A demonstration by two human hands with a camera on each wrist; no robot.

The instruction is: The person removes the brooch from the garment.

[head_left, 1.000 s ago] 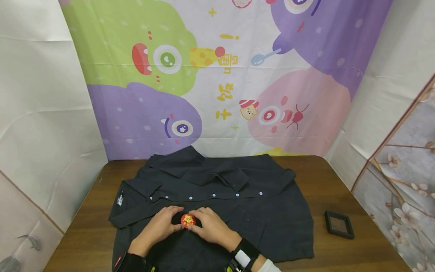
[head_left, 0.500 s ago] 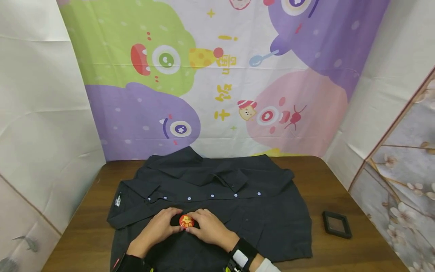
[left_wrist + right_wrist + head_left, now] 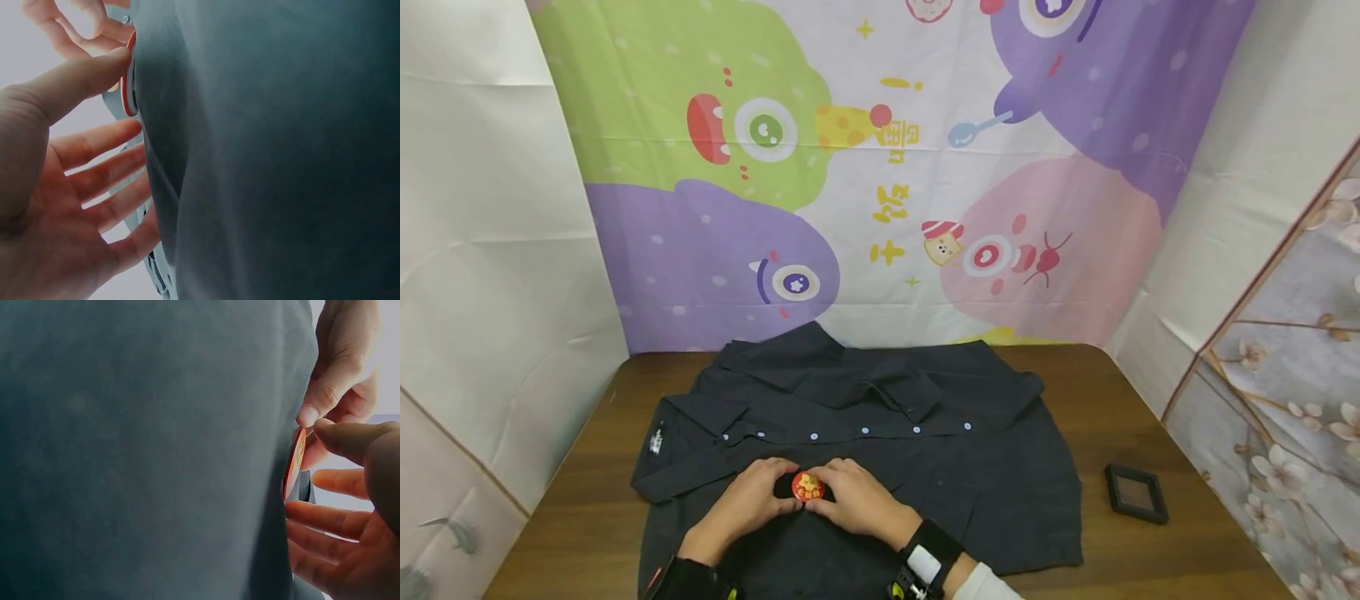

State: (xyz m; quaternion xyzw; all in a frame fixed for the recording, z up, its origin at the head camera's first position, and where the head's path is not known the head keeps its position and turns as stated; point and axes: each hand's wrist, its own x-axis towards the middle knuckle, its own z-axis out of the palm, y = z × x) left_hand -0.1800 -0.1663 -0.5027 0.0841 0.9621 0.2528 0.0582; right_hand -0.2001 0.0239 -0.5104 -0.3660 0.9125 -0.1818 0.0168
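Observation:
A round red pin badge with a gold cartoon figure rests against the front of a black shirt laid out flat. My left hand is at its left side, thumb on the rim and index finger curved nearby. From the other side, thumb and index finger of my right hand hold its edge. In the left wrist view the badge shows edge-on, with the remaining left fingers spread along the cloth. The right wrist view shows both thumbs near one end of the badge; its back is hidden.
A small black square frame lies to the right on the brown wooden table. White buttons run across the shirt above my hands. A cartoon-printed cloth hangs behind the table.
The badge has turned a little between my fingers, its gold figure now at a different angle. Both hands keep their place at it; the whole view shifts slightly.

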